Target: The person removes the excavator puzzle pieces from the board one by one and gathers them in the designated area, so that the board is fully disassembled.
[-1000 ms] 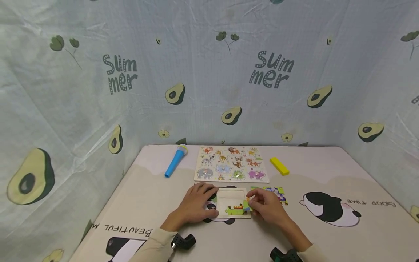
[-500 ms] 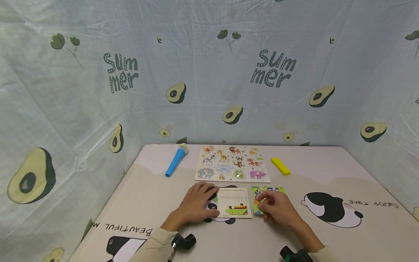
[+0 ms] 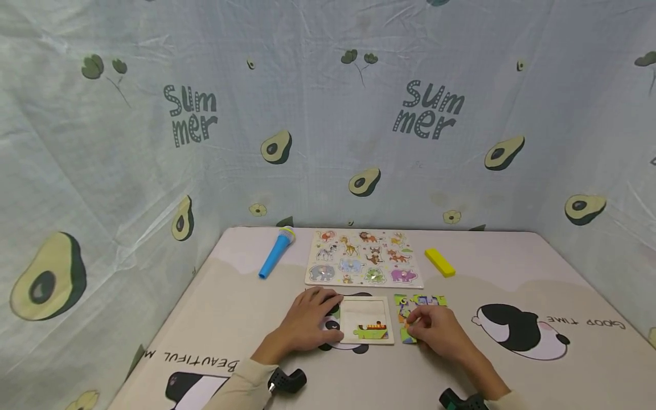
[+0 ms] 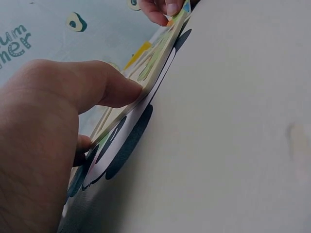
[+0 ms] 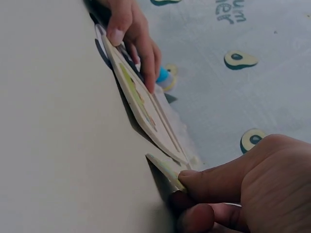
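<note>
My left hand (image 3: 309, 319) holds a square wooden puzzle tray (image 3: 364, 306) by its left side, thumb at the near corner and fingers at the far one. In the left wrist view the thumb (image 4: 121, 90) presses on the tray's near rim. A green jigsaw piece (image 3: 371, 334) with a row of orange and red shapes lies in the tray's near right part. Just right of the tray, my right hand (image 3: 439, 331) pinches a green puzzle piece (image 5: 167, 172) between thumb and fingers. Several colourful puzzle pieces (image 3: 402, 302) lie beside it, partly hidden by the hand.
Behind the tray lies an animal peg puzzle board (image 3: 365, 257). A blue toy microphone (image 3: 275, 253) stands off to its left, and a yellow block (image 3: 439, 262) to its right. The table (image 3: 246, 319) has a printed cloth and backs onto an avocado-patterned curtain (image 3: 318, 114).
My right hand has moved right, drawing a puzzle piece off the tray's right edge over to the other pieces, then slightly nearer to me. The left hand stays on the tray.
</note>
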Demonstrator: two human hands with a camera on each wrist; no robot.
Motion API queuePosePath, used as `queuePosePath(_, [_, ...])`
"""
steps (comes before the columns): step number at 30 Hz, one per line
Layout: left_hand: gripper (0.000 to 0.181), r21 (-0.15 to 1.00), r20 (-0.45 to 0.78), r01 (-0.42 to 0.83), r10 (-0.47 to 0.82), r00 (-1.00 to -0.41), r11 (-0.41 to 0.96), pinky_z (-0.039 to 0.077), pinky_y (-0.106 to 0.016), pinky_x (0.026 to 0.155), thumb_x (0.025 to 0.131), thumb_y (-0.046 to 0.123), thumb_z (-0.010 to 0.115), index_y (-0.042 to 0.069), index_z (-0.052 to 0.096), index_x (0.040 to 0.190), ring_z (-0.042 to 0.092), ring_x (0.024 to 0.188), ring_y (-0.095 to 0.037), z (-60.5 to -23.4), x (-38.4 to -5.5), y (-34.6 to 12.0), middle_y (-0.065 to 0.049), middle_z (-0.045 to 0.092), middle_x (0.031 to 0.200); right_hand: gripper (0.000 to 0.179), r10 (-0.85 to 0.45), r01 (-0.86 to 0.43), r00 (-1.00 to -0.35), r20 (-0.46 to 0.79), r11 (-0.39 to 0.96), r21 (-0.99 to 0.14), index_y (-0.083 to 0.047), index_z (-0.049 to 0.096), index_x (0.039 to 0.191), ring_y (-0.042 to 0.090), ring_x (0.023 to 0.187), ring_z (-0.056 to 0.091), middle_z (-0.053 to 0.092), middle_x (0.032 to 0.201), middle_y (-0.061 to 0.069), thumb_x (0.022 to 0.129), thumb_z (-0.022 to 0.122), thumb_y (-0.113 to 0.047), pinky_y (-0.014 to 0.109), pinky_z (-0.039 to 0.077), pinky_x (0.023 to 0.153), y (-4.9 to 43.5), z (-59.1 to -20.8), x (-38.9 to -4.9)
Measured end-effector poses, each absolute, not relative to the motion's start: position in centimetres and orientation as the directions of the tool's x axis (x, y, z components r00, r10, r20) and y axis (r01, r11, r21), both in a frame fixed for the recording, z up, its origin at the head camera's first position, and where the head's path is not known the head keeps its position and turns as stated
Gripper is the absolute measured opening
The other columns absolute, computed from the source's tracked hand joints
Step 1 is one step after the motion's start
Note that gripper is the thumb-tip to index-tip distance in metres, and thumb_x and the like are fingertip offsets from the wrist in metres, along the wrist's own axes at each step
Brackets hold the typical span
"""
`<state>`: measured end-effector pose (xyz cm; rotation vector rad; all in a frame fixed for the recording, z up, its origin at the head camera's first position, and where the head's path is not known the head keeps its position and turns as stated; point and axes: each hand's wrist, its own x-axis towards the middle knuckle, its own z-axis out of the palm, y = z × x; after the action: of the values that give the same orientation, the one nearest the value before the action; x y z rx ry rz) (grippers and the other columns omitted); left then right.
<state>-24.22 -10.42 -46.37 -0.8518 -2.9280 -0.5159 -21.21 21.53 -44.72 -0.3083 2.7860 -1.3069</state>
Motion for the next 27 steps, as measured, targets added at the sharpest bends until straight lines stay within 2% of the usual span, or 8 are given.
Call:
queuePosePath(9, [0.076,0.303,0.129,0.526,0.512,-0.849,0.795,0.023,-0.059,0.118,0.084,0.057,0.063,0.024,0.049,0.151,0.030,0.146,-0.031,-46.37,-24.08,-10.48,0.001,0.046,0.152,0.013,-0.182,-0.217,-0.976,0.121,0.747,-0.628,-0.015,0.069,0.080,0.012,0.068,0.050,0.057,0.069,-0.006,0.085,0.074,-0.005,0.024,0.041,0.061,20.95,-45.01,-21.17])
queuePosePath(13, [0.076,0.310,0.130,0.526,0.513,-0.849,0.792,0.023,-0.059,0.118,0.084,0.057,0.063,0.023,0.049,0.151,0.030,0.146,-0.031,-46.41,-24.07,-10.44,0.001,0.046,0.152,0.011,-0.163,-0.190,-0.982,0.100,0.759,-0.623,-0.015,0.068,0.080,0.012,0.069,0.050,0.056,0.070,-0.005,0.084,0.076,-0.008,0.025,0.041,0.062,20.97,-44.91,-21.01])
queuePosePath(20, [0.076,0.309,0.137,0.527,0.511,-0.849,0.792,0.023,-0.058,0.118,0.085,0.057,0.062,0.023,0.049,0.151,0.030,0.146,-0.031,-46.36,-24.03,-10.50,0.001,0.046,0.151,0.015,-0.178,-0.186,-0.981,0.077,0.746,-0.639,-0.012,0.067,0.079,0.012,0.067,0.052,0.057,0.070,-0.004,0.077,0.082,-0.011,0.024,0.042,0.060,21.08,-44.72,-20.83])
queuePosePath(27, [0.076,0.302,0.135,0.529,0.513,-0.847,0.793,0.024,-0.058,0.118,0.085,0.057,0.063,0.024,0.049,0.152,0.031,0.145,-0.030,-46.38,-24.12,-10.46,0.001,0.046,0.151,0.018,-0.142,-0.158,-0.987,0.076,0.759,-0.632,-0.012,0.067,0.079,0.012,0.066,0.051,0.057,0.068,-0.003,0.077,0.085,-0.012,0.024,0.041,0.059,20.90,-44.70,-20.74])
